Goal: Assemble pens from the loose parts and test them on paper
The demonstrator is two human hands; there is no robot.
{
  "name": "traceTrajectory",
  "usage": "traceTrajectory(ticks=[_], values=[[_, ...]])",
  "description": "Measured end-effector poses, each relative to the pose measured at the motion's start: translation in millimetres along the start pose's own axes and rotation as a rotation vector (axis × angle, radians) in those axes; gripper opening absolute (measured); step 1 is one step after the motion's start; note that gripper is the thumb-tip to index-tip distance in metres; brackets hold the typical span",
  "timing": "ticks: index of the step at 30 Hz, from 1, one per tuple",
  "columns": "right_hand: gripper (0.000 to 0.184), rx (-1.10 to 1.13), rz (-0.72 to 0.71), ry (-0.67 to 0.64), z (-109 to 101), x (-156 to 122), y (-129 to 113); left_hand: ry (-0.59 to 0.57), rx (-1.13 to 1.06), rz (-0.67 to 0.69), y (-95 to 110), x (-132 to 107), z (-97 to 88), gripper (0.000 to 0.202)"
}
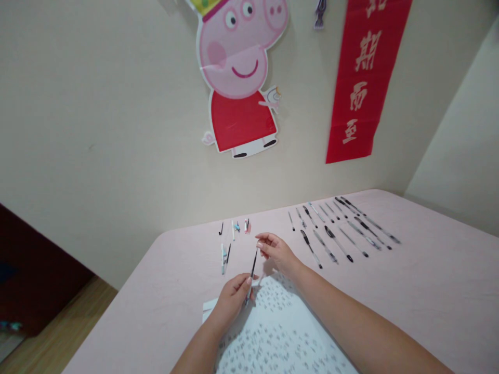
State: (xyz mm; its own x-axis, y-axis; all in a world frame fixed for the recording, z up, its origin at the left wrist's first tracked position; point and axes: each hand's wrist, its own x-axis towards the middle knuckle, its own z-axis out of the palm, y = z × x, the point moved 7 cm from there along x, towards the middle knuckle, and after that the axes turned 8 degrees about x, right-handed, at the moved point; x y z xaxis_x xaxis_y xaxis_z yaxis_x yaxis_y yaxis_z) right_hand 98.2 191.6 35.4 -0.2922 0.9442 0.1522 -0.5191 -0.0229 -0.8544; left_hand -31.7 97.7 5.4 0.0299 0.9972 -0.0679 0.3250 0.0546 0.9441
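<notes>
A slim pen, dark along its upper part and paler toward its lower end, stands tilted between my hands. My left hand is closed around its lower part, with thumb and fingers pinching it. The thumb and forefinger of my right hand are pressed together at the thin top end. Whether the dark length is a separate refill inside a barrel is too small to tell. Below both hands lies a white sheet or cloth with small dark marks.
Two rows of pens lie on the pink tabletop at right. At left are several smaller pen parts, including a pale stick and a pink-and-white piece. The wall behind carries a cartoon pig cutout and a red banner.
</notes>
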Motion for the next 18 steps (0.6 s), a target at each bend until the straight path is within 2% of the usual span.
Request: traceTrajectory(ticks=[18], values=[[0.03,-0.028,0.038,-0.098,6,-2,8,0.015,-0.01,0.005,1,0,-0.8,0.046]])
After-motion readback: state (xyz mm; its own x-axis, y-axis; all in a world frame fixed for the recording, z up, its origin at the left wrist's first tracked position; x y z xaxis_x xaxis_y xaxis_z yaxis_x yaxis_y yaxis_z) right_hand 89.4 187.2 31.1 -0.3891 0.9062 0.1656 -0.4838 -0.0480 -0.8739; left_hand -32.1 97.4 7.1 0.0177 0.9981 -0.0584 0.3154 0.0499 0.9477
